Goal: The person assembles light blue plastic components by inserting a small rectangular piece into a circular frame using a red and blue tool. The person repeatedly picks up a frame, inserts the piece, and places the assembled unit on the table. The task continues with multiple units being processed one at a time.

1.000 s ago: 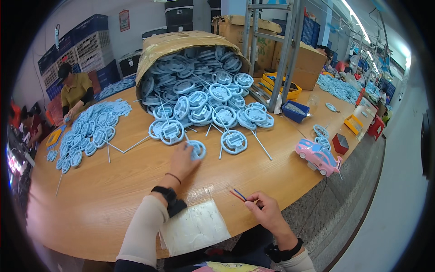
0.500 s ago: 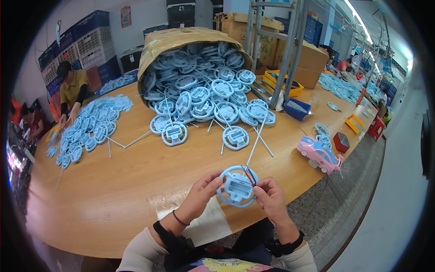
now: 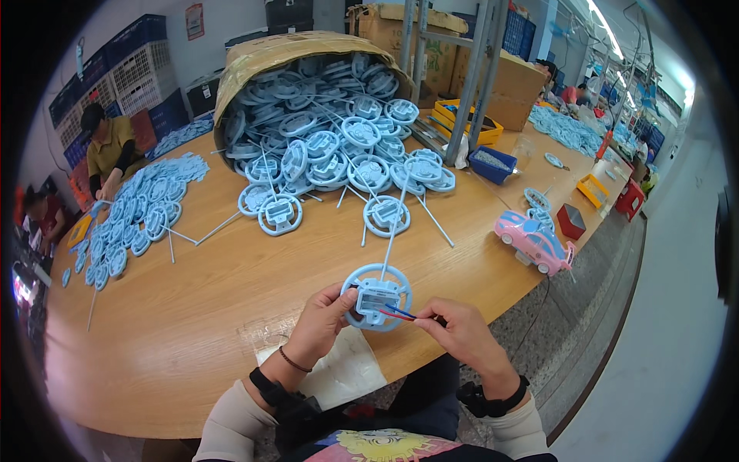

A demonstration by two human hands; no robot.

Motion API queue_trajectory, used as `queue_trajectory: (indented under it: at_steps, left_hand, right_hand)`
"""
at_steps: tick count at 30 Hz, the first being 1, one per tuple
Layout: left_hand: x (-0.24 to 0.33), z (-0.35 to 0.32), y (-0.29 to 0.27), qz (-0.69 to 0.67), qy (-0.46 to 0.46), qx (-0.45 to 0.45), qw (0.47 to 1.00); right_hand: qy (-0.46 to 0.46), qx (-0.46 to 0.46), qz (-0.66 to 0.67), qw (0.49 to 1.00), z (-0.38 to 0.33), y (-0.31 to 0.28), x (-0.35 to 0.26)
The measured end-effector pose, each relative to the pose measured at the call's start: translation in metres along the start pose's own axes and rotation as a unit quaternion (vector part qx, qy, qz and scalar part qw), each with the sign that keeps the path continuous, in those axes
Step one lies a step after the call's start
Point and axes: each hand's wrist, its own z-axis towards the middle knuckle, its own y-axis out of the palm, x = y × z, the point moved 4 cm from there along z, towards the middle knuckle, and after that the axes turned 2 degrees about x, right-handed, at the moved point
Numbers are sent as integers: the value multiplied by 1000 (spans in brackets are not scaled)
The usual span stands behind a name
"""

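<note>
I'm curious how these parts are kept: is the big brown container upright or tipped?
Tipped on its side: the brown container has its mouth toward the camera, and blue toy steering wheels spill onto the table.

Your fisheye view is moderately bright and fairly even. At your upper right, a ceiling tube (image 3: 606,29) burns out to white amid haze. A pale sheen lies across your worktop (image 3: 192,308) at lower left. Straight edges bow toward the blackened rim; distant detail there looks soft.
</note>
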Motion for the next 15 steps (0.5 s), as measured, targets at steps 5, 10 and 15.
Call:
queue_trajectory:
  at_steps: [5,10,15]
  left_hand:
    - [-3,-2,3,-12,-10,-5,1000]
    - [-10,-5,2,-45,-45,-33,997]
    - [-8,-5,6,-47,-54,-34,997]
  right_hand:
    - [4,-5,22,1000,2,9,3]
    - [-43,15,43,998,-3,9,-2]
    - [-60,24,38,997,-7,9,0]
